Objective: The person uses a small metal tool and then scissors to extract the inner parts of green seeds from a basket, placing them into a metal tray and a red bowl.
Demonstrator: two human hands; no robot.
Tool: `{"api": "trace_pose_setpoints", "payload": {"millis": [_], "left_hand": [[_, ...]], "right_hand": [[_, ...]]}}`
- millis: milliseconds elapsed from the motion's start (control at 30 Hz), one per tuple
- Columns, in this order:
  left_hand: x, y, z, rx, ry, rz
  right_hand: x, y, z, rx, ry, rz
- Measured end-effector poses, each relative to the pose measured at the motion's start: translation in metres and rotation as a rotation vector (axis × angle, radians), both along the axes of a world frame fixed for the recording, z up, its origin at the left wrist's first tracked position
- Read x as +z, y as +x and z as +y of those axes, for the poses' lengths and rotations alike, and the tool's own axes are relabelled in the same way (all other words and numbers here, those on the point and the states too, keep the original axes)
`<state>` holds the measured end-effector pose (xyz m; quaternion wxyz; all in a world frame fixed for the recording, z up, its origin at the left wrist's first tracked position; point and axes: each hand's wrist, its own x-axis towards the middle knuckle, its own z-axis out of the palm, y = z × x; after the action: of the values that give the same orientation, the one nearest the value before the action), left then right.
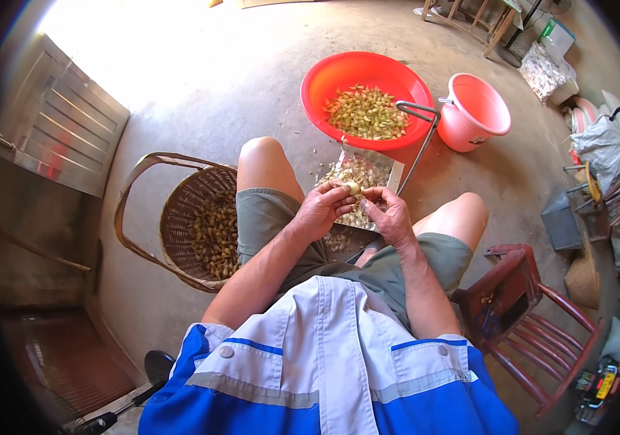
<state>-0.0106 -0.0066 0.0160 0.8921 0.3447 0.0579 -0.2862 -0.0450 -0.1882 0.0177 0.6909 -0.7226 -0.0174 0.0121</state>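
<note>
Above my lap, both hands meet at a small pale yellow-green bulb-like piece. My left hand pinches it between thumb and fingertips. My right hand is closed at its other side, thumb and forefinger pressed together at the piece. Below my hands, between my knees, sits a dustpan with a bent metal handle, holding many pale peelings. Beyond it a red basin contains a heap of yellow-green pieces. A woven basket by my left knee is partly filled with browner pieces.
A pink bucket stands right of the basin. Near my right hip is a dark red wooden chair. Bags and a grey metal box line the right wall. A panelled door is at the left.
</note>
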Motion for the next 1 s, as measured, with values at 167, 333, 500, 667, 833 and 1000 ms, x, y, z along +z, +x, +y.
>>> {"api": "trace_pose_setpoints", "payload": {"millis": [167, 333, 500, 667, 833, 1000], "left_hand": [[0.001, -0.003, -0.001, 0.018, 0.072, -0.027], [0.0, -0.005, -0.005, -0.006, 0.196, -0.115], [-0.002, -0.007, -0.006, -0.021, 0.276, -0.154], [-0.001, -0.009, -0.008, -0.06, 0.369, -0.205], [-0.001, -0.008, -0.008, -0.035, 0.243, -0.128], [0.001, -0.004, -0.001, 0.022, 0.118, 0.007]], "right_hand": [[0.002, 0.001, 0.005, -0.026, -0.055, 0.017], [0.003, 0.001, 0.005, -0.033, -0.024, 0.071], [0.005, -0.001, 0.0, -0.012, -0.043, 0.071], [0.001, 0.002, 0.003, -0.097, -0.326, -0.156], [-0.001, 0.005, 0.005, -0.104, -0.09, 0.037], [-0.016, 0.015, 0.003, -0.153, 0.081, 0.144]]}}
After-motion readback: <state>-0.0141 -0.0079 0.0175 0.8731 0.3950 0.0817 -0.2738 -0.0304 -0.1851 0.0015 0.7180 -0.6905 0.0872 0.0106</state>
